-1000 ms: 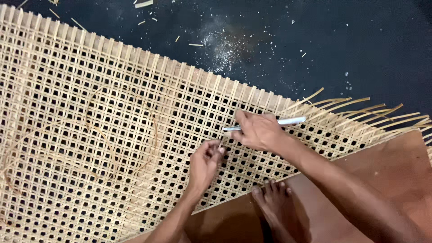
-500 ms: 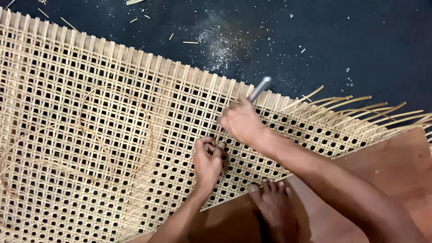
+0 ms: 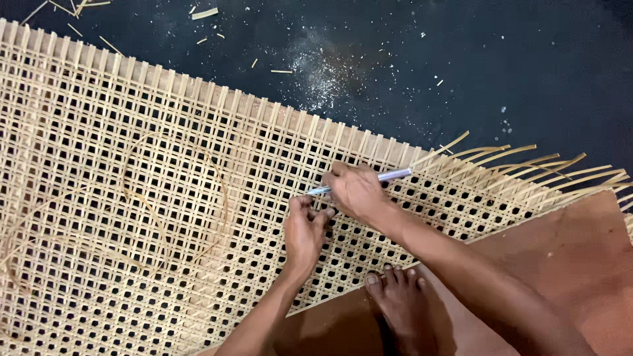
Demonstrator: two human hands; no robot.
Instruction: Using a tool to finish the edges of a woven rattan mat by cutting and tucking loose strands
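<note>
Right hand (image 3: pixel 356 191): fingers clamped around a thin silver tool (image 3: pixel 379 178), blunt end angled up to the right, tip pointing left onto the woven cane sheet (image 3: pixel 165 217). Left hand (image 3: pixel 304 227) just below that tip: fingertips pinched together on the weave, thumb nearly touching the right hand. Beneath both, open-mesh cane spread over a dark floor (image 3: pixel 461 66), loose strand ends (image 3: pixel 527 161) fanning out at the right edge. Curved loose strand (image 3: pixel 221 191) lying on the mesh, left of the hands. Bare foot (image 3: pixel 402 296) near the sheet's lower edge, on a brown board (image 3: pixel 573 257). Cane scraps (image 3: pixel 204 13) scattered at the top.
</note>
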